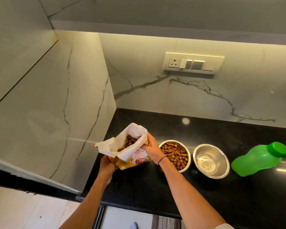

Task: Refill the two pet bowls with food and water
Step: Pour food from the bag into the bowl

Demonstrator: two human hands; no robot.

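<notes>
Counter [155, 184] front strip is left open; back row is blocked by bag [132, 156], two bowls [175, 155] and bottle [259, 158]; left is walled.

The yellow food bag [132, 156] is showing "0%", the tail of a larger printed figure, on its white label, while the smaller print is staying too blurred to read.

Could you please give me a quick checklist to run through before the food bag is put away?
1. Left bowl holds kibble: ok.
2. Right bowl holds water: ok, a shallow amount.
3. Food bag closed: not ok, its mouth is open.
4. Both hands on the bag, left hand low, right hand at the top: ok.
5. Green bottle capped: ok.
6. Spilled kibble on the countertop: none visible.
</notes>
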